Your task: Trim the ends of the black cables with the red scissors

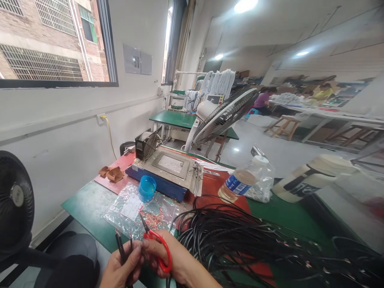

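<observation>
A: Where are you holding the slim, black-sheathed cables (120, 247)?

B: Your left hand (124, 266) is gripping them by the near edge of the green-topped bench (82, 202), their ends pointing up.

A: And your right hand (176, 249)?

B: Its fingers are closing around the red-handled scissors with dark pointed blades (169, 253), the blades pointing away from you. Your two hands' fingertips are meeting; whether the right ones are pinching a wire too, I cannot tell.

A: What is lying around them?

B: Just beyond, small orange-red pieces (153, 219) are lying at a clear plastic bag (115, 212), near a round blue plastic cup (147, 189). Behind that, a blue-and-grey metal machine (159, 182) is sitting. A loose black cable bundle (228, 232) is stretching toward the bench's right side.
</observation>
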A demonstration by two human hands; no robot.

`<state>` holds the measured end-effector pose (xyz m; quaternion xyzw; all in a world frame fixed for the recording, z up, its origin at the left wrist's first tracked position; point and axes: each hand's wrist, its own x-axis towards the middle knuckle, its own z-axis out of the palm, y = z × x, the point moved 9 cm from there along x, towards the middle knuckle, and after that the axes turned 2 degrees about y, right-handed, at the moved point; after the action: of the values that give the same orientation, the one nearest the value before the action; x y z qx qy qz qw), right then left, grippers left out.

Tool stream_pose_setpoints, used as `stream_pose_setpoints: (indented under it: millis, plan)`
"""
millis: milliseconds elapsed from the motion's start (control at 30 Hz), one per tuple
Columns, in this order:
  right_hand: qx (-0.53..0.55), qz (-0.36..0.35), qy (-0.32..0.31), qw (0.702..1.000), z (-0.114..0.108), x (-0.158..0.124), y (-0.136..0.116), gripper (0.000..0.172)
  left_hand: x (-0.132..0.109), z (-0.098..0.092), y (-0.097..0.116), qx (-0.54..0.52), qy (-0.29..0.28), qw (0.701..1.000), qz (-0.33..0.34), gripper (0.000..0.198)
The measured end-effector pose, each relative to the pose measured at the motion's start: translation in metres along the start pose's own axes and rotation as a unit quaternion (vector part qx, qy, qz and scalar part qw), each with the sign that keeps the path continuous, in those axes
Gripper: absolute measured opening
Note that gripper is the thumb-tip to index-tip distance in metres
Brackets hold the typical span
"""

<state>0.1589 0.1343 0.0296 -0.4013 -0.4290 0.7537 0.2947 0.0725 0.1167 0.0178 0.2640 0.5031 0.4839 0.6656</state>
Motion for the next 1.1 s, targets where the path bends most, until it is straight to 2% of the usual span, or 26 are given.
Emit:
stream_pose_setpoints:
  millis: [133, 333, 533, 667, 867, 967, 1100]
  plan:
    - [0.043, 0.056, -0.017, 0.997, 0.005, -0.003, 0.003, 0.044, -0.004, 0.01, 0.006, 0.026, -0.047, 0.999, 0.003, 0.034]
    - [0.067, 0.134, -0.004, 0.989, 0.006, -0.006, 0.012, 0.038, -0.001, 0.01, -0.004, 0.015, -0.088, 0.996, 0.001, 0.029]
    - [0.047, 0.04, -0.023, 0.998, 0.006, -0.001, 0.004, 0.057, 0.001, 0.013, -0.004, 0.013, -0.107, 0.994, -0.004, 0.03]
    - [0.031, -0.009, -0.028, 0.999, 0.007, 0.001, -0.002, 0.052, 0.004, 0.009, -0.005, -0.01, -0.084, 0.996, -0.008, 0.031]
    - [-0.062, -0.084, 0.02, 0.994, -0.004, 0.004, -0.007, 0.047, 0.008, 0.002, -0.008, -0.029, -0.057, 0.998, -0.01, 0.034]
    - [-0.099, -0.101, 0.028, 0.989, -0.006, 0.003, -0.011, 0.044, 0.009, -0.002, -0.008, -0.024, -0.033, 0.999, -0.01, 0.035]
    - [-0.047, -0.071, 0.042, 0.996, -0.008, 0.001, -0.015, 0.049, 0.007, -0.002, -0.006, -0.013, -0.033, 0.999, -0.012, 0.034]
